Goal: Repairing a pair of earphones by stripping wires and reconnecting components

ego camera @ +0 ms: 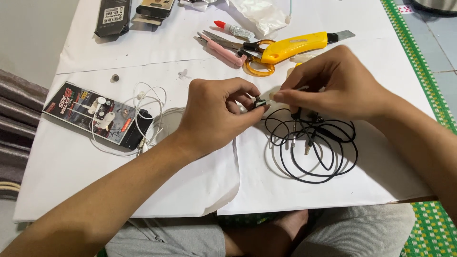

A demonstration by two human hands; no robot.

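Observation:
My left hand (216,114) pinches a small dark earbud piece (259,102) between thumb and forefinger at the middle of the table. My right hand (335,85) meets it from the right, fingertips closed on the same small part and its thin wire. Below the hands lies a coiled black earphone cable (312,147) with metal plugs, loose on the white paper (266,185). A white earphone set (143,112) lies tangled to the left, partly over a dark printed package (90,114).
Behind the hands lie a yellow utility knife (293,46), orange-handled scissors (254,59), a pink tool (223,51) and a red-capped tube (231,29). Dark boxes (113,18) sit at the far left, a white bag (262,14) at the back. My crossed legs (266,233) show below the table edge.

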